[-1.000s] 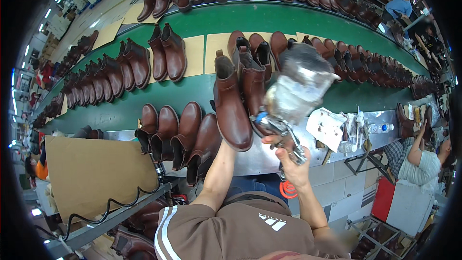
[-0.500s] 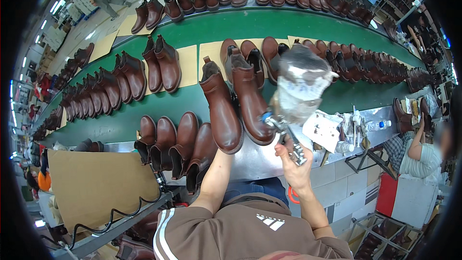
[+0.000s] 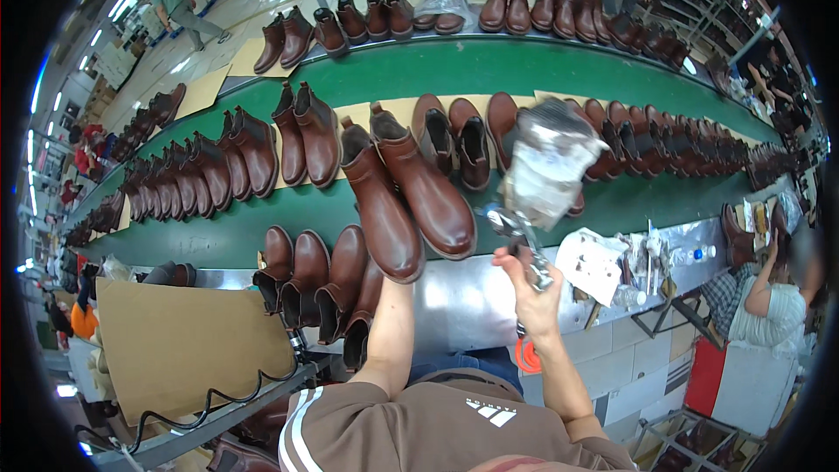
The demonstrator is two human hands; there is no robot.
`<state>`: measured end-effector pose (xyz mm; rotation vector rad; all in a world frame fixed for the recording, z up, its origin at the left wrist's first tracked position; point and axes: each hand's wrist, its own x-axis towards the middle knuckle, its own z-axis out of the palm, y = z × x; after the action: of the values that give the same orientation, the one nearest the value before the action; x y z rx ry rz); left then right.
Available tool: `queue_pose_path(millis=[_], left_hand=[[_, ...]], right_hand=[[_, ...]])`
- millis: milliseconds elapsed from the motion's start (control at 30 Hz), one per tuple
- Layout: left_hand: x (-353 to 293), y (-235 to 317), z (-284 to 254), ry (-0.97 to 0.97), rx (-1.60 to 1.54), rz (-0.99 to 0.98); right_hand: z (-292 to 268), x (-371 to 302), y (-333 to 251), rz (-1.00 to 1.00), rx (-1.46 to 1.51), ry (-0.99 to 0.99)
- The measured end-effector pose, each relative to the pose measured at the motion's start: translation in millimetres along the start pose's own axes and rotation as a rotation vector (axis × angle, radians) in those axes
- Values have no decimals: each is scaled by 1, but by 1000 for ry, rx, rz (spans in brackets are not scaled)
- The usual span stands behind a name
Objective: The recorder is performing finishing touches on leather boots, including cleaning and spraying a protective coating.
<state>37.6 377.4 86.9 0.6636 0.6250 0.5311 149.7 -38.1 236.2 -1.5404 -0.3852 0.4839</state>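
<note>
A pair of brown ankle boots point(image 3: 426, 183) is raised above the bench, toes tilted down toward me. My left forearm point(image 3: 391, 332) reaches up beneath them; the boots hide my left hand, which appears to support the pair. My right hand point(image 3: 535, 301) is closed round a metal spray gun point(image 3: 523, 245), just right of the boots' toes. On top of the gun sits a large cup wrapped in stained whitish plastic point(image 3: 552, 166), slightly blurred. The gun and boots are apart. An orange-red coiled hose point(image 3: 528, 356) hangs below my right hand.
A green conveyor belt point(image 3: 367, 70) carries rows of brown boots. More boots point(image 3: 310, 271) stand at the near left, beside a cardboard sheet point(image 3: 188, 341). On the metal bench point(image 3: 454, 297) lie a stained white cloth point(image 3: 590, 264) and bottles point(image 3: 699, 253). A co-worker point(image 3: 765, 306) sits at right.
The boots have shifted left and swung apart from the spray gun, their toes turned more to the right. My right hand with the spray gun has moved only slightly.
</note>
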Motion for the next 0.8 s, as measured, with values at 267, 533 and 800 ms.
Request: queue_pose_path(millis=[267,533,800], left_hand=[[107,37,-27,-40,-80,-66],[260,-14,-69,-94,-140,-306],[255,32,-105,374,1087,386]], right_hand=[[-75,-13,63,125,-52,243],[-73,-41,110,402,-164,331],[-79,-39,141,515,-147,304]])
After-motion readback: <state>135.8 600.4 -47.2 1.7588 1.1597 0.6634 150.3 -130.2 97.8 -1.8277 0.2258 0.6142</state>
